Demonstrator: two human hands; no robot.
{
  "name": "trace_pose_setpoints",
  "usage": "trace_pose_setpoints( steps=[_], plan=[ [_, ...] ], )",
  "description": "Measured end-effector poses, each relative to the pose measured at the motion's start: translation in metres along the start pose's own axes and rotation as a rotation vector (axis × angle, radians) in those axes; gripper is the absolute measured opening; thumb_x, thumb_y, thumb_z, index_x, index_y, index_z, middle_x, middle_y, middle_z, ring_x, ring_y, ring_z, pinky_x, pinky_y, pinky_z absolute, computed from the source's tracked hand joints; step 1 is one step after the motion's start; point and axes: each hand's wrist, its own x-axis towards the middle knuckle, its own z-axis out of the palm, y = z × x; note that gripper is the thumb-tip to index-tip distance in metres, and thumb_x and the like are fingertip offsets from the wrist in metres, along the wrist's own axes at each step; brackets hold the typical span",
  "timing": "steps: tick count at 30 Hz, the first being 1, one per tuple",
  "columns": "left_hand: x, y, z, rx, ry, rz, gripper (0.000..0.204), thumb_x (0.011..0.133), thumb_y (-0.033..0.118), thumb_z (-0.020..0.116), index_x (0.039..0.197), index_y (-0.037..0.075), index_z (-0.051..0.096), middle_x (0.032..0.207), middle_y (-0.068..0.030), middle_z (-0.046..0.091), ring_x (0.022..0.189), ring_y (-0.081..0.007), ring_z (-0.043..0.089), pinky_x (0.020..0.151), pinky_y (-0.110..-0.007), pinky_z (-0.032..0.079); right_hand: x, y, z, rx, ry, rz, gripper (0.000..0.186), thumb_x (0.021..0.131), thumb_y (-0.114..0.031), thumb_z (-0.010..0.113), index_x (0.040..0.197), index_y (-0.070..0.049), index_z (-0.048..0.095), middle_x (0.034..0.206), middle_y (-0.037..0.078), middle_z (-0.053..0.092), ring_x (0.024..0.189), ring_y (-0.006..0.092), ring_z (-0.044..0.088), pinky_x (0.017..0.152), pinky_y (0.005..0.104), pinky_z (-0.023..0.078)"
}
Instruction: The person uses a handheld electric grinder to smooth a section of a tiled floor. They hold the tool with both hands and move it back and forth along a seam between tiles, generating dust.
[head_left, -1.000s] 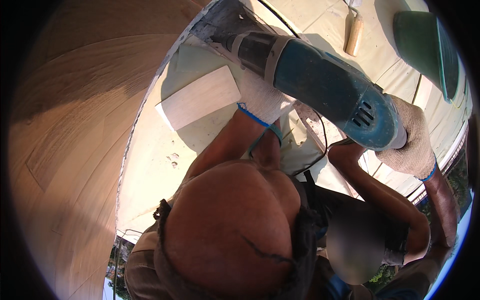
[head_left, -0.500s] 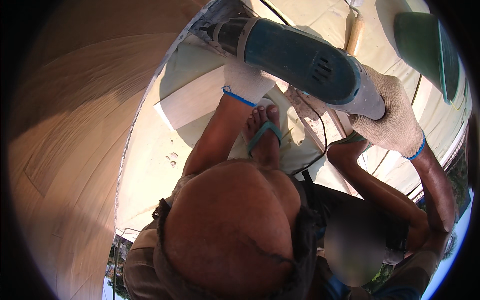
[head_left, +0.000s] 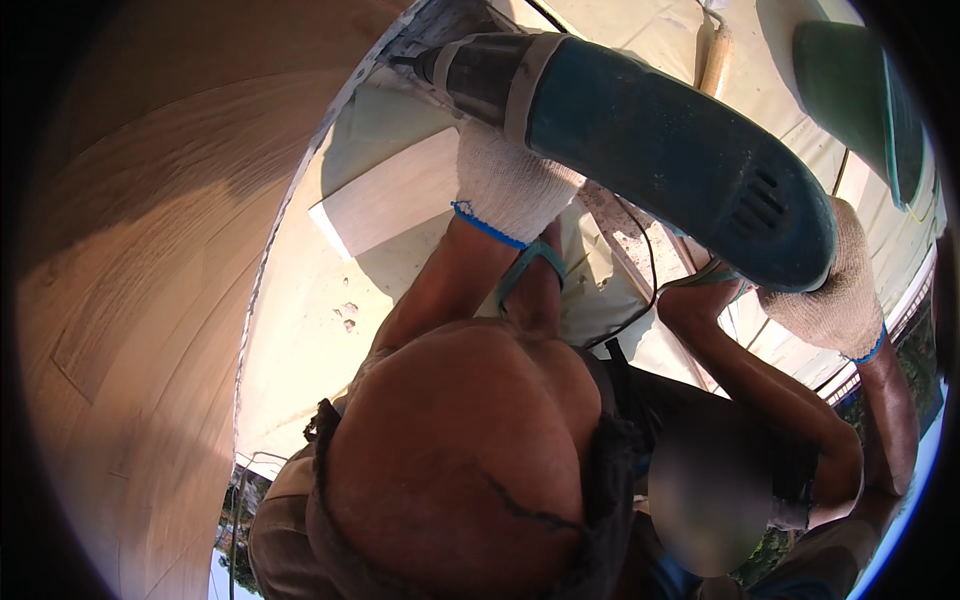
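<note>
A teal hammer drill (head_left: 660,150) with a dark grey front end lies across the upper part of my view. Its bit points left, at the rough edge beside a wooden plank surface; whether the tip touches is unclear. My left hand (head_left: 512,185), in a knitted white glove with a blue cuff, supports the tool beneath its front end, fingers hidden behind the body. At the rear, my right hand (head_left: 832,300) in a matching glove is closed round the handle, which the housing mostly hides.
Wooden planking (head_left: 150,270) curves along the left. A pale board (head_left: 385,195) lies on the light sheet near my sandalled foot (head_left: 535,280). A black cable (head_left: 652,265) runs beside it. Beyond are a wooden handle (head_left: 716,62) and a green bucket (head_left: 845,95).
The hammer drill's rear has swung right and nearer to me, with my right hand on it. My left hand has shifted slightly right with the front end. The bit stays by the edge.
</note>
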Motion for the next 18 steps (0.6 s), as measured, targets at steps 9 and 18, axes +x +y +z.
trace_pose_setpoints(
  steps=[9, 18],
  plan=[
    [-0.006, -0.051, 0.005, 0.022, 0.069, 0.025, 0.046, 0.099, 0.034, 0.078, 0.134, 0.006, 0.071, 0.130, -0.0132, 0.077, 0.122, -0.0317, 0.073, 0.103, -0.041, 0.058, 0.054, -0.063, 0.023, 0.159, -0.014, -0.212, 0.076, 0.077, -0.009, 0.090, 0.147, 0.005, 0.063, 0.126, 0.020, 0.076, 0.115, 0.0289, 0.075, 0.104, 0.0417, 0.057],
    [-0.001, -0.056, 0.007, 0.108, 0.110, 0.070, 0.046, 0.095, 0.032, 0.081, 0.133, 0.006, 0.072, 0.130, -0.0149, 0.077, 0.123, -0.0347, 0.072, 0.105, -0.043, 0.057, 0.050, -0.012, 0.060, 0.224, -0.006, -0.251, 0.065, 0.080, -0.006, 0.086, 0.141, 0.002, 0.067, 0.113, 0.021, 0.077, 0.103, 0.0315, 0.077, 0.097, 0.0404, 0.059]
  ],
)
